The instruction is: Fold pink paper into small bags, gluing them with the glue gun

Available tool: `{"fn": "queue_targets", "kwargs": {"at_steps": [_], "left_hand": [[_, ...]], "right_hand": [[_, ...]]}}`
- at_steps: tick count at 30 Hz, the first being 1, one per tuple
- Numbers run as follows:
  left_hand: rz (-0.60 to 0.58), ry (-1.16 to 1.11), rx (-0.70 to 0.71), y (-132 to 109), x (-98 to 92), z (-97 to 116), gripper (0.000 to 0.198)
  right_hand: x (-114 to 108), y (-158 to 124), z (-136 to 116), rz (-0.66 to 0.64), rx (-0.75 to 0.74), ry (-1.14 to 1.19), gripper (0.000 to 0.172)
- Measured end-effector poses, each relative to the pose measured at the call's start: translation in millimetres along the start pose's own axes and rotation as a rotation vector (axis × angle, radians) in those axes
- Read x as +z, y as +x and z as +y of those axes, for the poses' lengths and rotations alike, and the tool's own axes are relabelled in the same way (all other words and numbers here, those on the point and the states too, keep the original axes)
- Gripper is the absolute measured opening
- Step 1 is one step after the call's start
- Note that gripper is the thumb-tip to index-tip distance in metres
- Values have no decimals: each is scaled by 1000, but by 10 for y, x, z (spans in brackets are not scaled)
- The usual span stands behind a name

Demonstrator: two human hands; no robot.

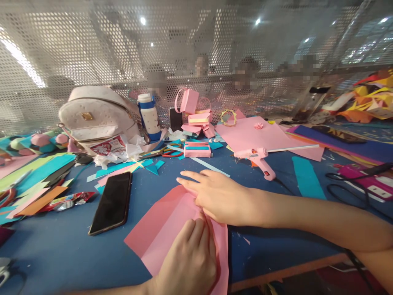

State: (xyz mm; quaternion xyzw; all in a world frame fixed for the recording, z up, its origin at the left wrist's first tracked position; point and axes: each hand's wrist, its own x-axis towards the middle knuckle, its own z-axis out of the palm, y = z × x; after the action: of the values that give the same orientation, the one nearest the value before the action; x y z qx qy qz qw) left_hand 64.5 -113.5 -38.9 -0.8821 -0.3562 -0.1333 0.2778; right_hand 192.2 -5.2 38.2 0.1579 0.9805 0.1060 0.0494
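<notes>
A large sheet of pink paper (pixel 166 229) lies on the blue table in front of me, with a folded or raised part along its right side. My left hand (pixel 192 254) is on the paper near its middle, its fingers curled down onto the pink sheet. Just beyond it, my right hand (pixel 217 194) reaches in from the right and rests on the paper's far end, fingers spread. The two hands nearly meet at the fold. What lies under my right palm is hidden.
A phone (pixel 112 203) lies left of the paper. A pink glue gun (pixel 259 159) rests beyond my right forearm. Further back are a white backpack (pixel 98 112), a bottle (pixel 149 116), small pink paper bags (pixel 198 119) and pink sheets (pixel 254 133). Paper scraps (pixel 46 200) cover the left.
</notes>
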Motion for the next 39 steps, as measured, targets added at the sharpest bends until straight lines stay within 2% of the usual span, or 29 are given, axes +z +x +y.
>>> {"fn": "queue_targets", "kwargs": {"at_steps": [4,8,13,15,18,21,24,31,39], "left_hand": [[5,4,-2,0,-9,2,25],[5,25,5,-3,-33,2,31],[-15,10,7,-2,-31,-20,30],[-28,-7,13,2,-17,-36,31],[-33,-30,18,7,16,-54,37],[-45,-36,-3,13,44,-69,46],[-103,-64,25,31,44,-102,49],[-178,-174,115,80,9,-179,44],[-173,-166,174,87,6,-175,44]], "right_hand": [[-30,-29,-5,-48,3,-9,21],[-101,-83,-33,-99,22,-15,30],[-264,-107,-16,-141,79,107,20],[-334,-95,6,-73,146,193,22],[-418,-83,30,146,231,330,22],[-469,-95,43,335,212,441,21],[-483,-112,54,426,182,491,21],[-430,-95,57,414,205,492,20],[-370,-72,57,397,207,502,22]]}}
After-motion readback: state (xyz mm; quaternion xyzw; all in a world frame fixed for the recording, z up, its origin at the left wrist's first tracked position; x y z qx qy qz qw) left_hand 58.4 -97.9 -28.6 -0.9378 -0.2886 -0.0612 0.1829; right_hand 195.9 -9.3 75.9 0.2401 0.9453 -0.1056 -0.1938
